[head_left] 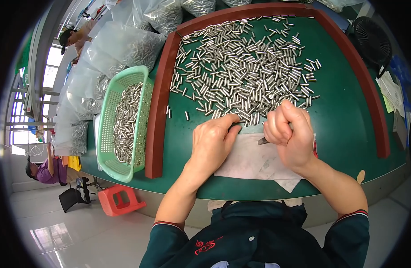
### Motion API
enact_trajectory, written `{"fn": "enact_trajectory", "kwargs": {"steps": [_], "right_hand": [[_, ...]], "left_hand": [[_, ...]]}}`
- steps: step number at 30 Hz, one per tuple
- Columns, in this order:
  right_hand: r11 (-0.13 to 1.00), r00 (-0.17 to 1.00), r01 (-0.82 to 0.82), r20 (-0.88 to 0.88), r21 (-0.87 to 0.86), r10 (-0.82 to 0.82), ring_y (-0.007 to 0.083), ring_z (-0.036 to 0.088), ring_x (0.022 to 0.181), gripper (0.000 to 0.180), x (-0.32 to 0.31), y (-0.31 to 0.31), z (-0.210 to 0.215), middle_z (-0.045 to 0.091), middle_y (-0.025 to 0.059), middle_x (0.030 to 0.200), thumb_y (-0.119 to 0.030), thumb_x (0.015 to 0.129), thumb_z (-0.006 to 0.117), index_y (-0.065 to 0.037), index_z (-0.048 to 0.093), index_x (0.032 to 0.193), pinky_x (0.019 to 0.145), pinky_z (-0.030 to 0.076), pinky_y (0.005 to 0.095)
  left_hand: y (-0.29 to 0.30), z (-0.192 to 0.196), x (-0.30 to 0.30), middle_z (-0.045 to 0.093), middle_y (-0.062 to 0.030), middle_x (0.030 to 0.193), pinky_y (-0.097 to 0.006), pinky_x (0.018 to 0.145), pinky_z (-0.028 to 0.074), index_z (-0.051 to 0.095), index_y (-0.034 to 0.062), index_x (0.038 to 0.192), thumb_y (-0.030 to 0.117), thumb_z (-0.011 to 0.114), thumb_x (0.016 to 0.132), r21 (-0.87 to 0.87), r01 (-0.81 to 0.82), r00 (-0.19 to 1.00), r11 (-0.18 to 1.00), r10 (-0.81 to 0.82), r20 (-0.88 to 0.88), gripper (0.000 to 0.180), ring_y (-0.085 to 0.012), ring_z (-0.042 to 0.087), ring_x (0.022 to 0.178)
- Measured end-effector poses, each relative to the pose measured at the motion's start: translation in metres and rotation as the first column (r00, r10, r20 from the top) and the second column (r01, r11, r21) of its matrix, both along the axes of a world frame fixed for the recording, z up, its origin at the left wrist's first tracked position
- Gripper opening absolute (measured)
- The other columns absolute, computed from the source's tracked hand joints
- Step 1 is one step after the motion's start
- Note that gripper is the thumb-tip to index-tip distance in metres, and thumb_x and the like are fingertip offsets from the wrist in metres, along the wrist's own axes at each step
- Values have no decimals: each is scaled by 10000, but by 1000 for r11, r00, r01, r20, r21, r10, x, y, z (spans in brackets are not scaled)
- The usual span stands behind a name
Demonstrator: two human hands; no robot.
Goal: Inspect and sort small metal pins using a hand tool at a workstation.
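Many small shiny metal pins (241,67) lie in a loose heap on the green tabletop (344,111). At the heap's near edge, my left hand (212,140) is closed, its thumb and index finger drawn toward each other beside the closest pins. Whatever those fingertips hold, if anything, is hidden. My right hand (290,136) makes a fist just to the right, knuckles near the pins. From its left side pokes the dark, flat metal tip (262,141) of a small tool; the fist covers most of it. Under both hands lies a stained whitish cloth (245,163).
A raised brown-red border (160,107) frames the work area. To its left stands a green plastic basket (145,102) of pins, with bulging clear bags (98,58) behind. A black fan (372,42) sits at the far right. A red stool (108,203) and other people are on the left.
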State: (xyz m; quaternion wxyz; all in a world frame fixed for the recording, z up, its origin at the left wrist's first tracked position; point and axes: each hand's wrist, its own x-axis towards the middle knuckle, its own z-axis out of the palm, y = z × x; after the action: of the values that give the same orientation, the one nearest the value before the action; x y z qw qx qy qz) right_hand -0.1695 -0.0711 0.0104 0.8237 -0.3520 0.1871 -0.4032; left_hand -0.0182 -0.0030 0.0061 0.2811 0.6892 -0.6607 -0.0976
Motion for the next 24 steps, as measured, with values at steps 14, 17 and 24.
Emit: {"fn": "enact_trajectory", "kwargs": {"steps": [14, 17, 24], "right_hand": [[1000, 1000, 1, 9, -6, -1, 74, 221, 392, 441, 1, 0, -3, 303, 5, 419, -188, 890, 322, -91, 274, 462, 387, 191, 231], [1000, 1000, -2, 13, -7, 2, 74, 219, 392, 437, 0, 0, -2, 303, 4, 421, -184, 892, 318, -92, 274, 467, 387, 192, 231], [1000, 1000, -3, 11, -11, 3, 74, 213, 390, 438, 0, 0, -2, 302, 4, 422, -190, 894, 317, -90, 272, 470, 388, 190, 232]], "left_hand": [[5, 4, 23, 547, -55, 741, -165, 455, 261, 516, 42, 887, 82, 500, 849, 210, 318, -22, 924, 228, -973, 57, -39, 306, 498], [4, 3, 21, 551, -62, 770, -163, 468, 270, 530, 37, 938, 74, 489, 852, 210, 355, -73, 911, 251, -965, 102, -40, 320, 516], [4, 1, 20, 544, -71, 767, -158, 442, 248, 530, 12, 963, 95, 472, 864, 213, 309, -57, 927, 241, -969, 142, -27, 325, 500]]}}
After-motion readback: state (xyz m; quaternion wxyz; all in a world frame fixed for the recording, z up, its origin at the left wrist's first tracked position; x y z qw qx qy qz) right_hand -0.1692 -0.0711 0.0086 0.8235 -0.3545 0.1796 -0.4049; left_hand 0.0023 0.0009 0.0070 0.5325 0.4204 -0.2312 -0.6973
